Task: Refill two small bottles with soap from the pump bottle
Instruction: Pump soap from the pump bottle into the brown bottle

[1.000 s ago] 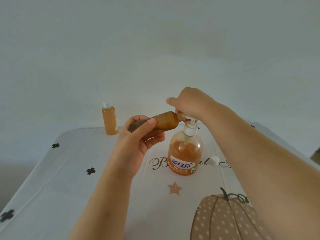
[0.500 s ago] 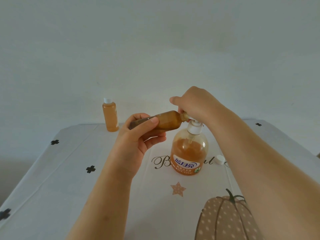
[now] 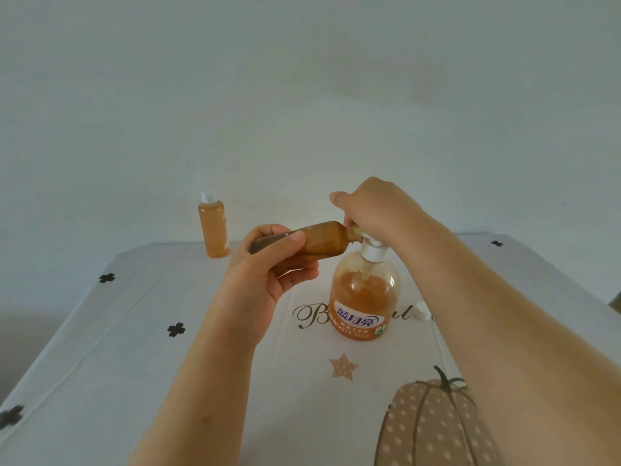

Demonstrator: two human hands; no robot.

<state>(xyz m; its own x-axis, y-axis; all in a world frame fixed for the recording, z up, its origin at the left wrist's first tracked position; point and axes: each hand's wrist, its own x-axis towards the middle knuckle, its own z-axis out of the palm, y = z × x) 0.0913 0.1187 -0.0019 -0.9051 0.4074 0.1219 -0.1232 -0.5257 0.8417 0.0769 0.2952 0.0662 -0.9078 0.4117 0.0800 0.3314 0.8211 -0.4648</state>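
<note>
Head view: my left fingers (image 3: 290,243) gripped the light, likely slippery small bottle (image 3: 326,238) mid-body; right fingers (image 3: 349,213) curled over the pump bottle (image 3: 364,297).

Left grip (image 3: 265,274): raised, palm turned toward you. Your thumb (image 3: 285,245) lies along the top of the small bottle (image 3: 324,238) and your fingers curl beneath it, holding it near level. Left forearm (image 3: 201,381) rises from the lower edge, wrist about straight.

Right grip (image 3: 373,210): higher than the left, back of the hand up, fingers curled down over the pump head (image 3: 373,250). Right forearm (image 3: 504,314) comes in from the lower right, slanting up and left.

Your grips are near each other but apart.
</note>
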